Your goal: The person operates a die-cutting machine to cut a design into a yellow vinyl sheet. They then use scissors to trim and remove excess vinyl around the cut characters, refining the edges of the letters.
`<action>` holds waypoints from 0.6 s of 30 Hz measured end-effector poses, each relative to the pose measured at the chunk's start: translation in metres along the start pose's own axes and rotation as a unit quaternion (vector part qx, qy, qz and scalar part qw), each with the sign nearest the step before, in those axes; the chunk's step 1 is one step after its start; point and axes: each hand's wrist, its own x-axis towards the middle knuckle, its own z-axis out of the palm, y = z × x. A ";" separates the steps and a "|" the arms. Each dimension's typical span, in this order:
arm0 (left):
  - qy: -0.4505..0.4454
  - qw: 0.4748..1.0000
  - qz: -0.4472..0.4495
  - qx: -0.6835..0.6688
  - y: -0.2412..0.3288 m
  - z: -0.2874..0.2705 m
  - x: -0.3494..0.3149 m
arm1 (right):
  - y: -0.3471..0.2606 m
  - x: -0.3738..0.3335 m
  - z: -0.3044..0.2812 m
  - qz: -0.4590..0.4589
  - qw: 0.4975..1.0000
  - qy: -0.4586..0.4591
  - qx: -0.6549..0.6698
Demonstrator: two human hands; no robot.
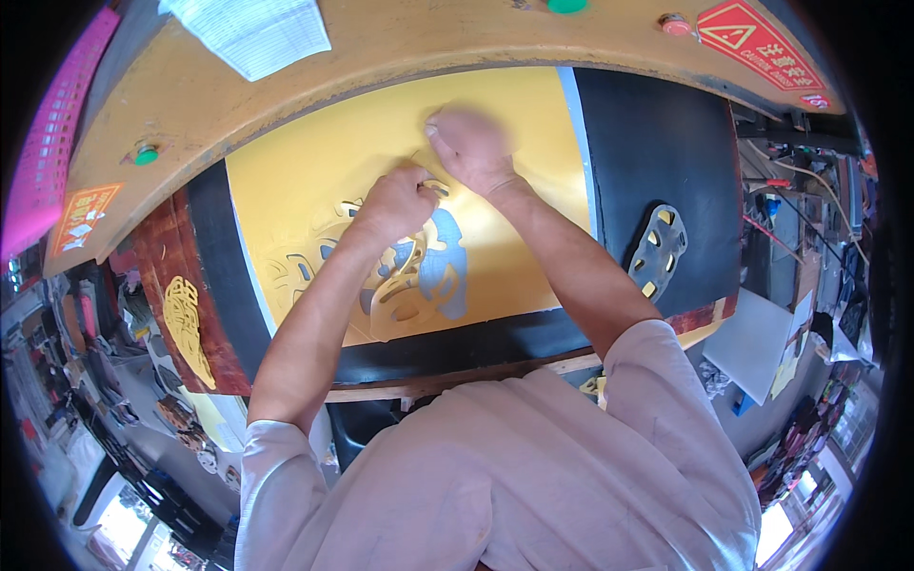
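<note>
A glossy gold sheet [314, 171] lies on a black work surface, its lower middle cut through with curved openings. Grey-blue shows in the gaps, and loose-looking gold cut pieces [405, 300] sit among them. My left hand [392, 205] is closed at the upper edge of this cut area, fingertips against a small gold strip [439, 188]; what it pinches is mostly hidden. Just beyond it, to the right, my right hand [471, 152] hovers over the uncut part of the sheet, smeared by motion, its fingers curled in or hidden.
A grey oval cutting die [659, 252] with several openings rests on the black board [647, 124] at right. Gold cut-out pieces [186, 328] lie at the left end. A yellowish machine beam [381, 38] spans the far side, with green buttons [146, 154] and a red button [676, 25].
</note>
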 end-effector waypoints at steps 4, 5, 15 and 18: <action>-0.145 0.980 -0.076 -0.114 -0.001 -0.005 0.011 | 0.008 -0.007 0.005 0.028 0.992 0.037 0.118; -0.173 0.974 -0.074 -0.126 -0.003 -0.003 0.015 | 0.011 -0.007 0.007 0.021 0.985 0.060 0.161; 0.084 0.989 0.079 0.092 -0.001 0.028 0.002 | -0.055 0.022 -0.086 0.061 0.927 0.013 0.369; 0.124 0.983 0.095 0.101 0.001 0.033 -0.001 | -0.112 0.065 -0.177 -0.091 0.968 0.096 0.213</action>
